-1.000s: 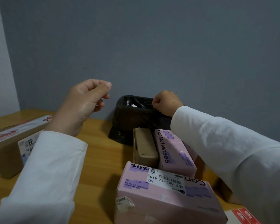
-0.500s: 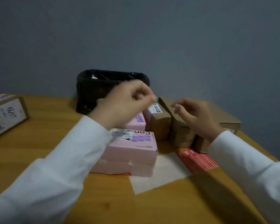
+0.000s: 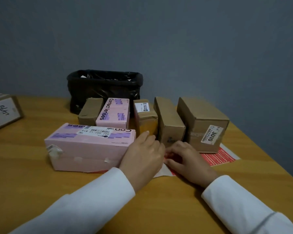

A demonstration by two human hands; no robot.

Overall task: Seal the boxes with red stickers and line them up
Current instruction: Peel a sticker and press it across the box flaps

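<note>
A sheet of red stickers [image 3: 216,157] on white backing lies on the wooden table [image 3: 32,179], partly under the boxes. My left hand [image 3: 144,157] rests flat on the sheet's left part, its fingers beside the big pink box [image 3: 90,146]. My right hand [image 3: 186,159] has bent fingers, with the tips touching the red stickers. Behind them stand a small brown box [image 3: 90,111], a pink "Contact lenses" box [image 3: 114,114], a labelled brown box [image 3: 145,115], a plain brown box [image 3: 169,122] and a larger brown box marked 3010 [image 3: 205,124]. I cannot tell whether any sticker is lifted.
A black-lined bin [image 3: 105,88] stands against the grey wall behind the boxes. Another brown box [image 3: 2,110] with a white label sits at the table's far left. The table's right edge runs diagonally close to the 3010 box.
Both hands came down from near the bin to the table and now lie on the sticker sheet. The view swung right and down, bringing the brown boxes and the sheet into sight.
</note>
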